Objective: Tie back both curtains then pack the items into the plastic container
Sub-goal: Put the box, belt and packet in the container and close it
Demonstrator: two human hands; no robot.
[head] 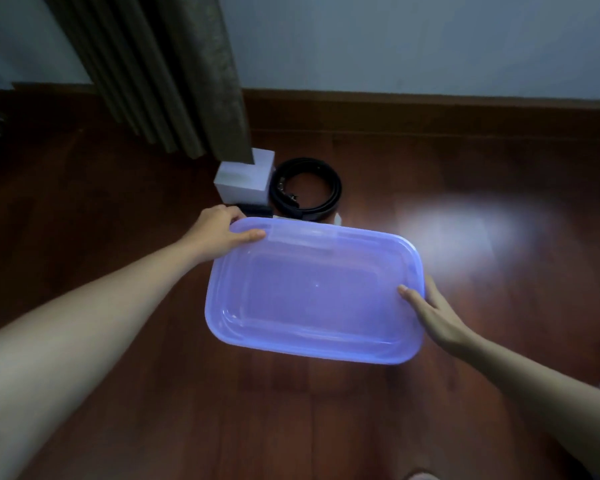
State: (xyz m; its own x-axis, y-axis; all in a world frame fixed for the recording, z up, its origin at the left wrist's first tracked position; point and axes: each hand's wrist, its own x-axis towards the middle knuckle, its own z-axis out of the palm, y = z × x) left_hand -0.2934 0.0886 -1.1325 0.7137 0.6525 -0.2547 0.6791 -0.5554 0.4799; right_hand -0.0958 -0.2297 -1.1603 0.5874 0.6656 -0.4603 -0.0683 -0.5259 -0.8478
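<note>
A translucent purple plastic container (314, 292) is held above the wooden floor, its lid on. My left hand (222, 230) grips its far left corner, thumb on top. My right hand (433, 315) holds its right edge, fingers under the rim. Behind the container a coiled black belt (305, 188) lies on the floor beside a white box (241, 181). A small dark item (255, 209) and a white item (337, 218) peek out at the container's far edge, mostly hidden. A dark olive curtain (174, 74) hangs down at the upper left, its hem over the white box.
The dark red wooden floor (118, 375) fills the view, with a bright glare patch (454, 233) to the right. A wooden skirting board (430, 109) runs along the pale wall behind.
</note>
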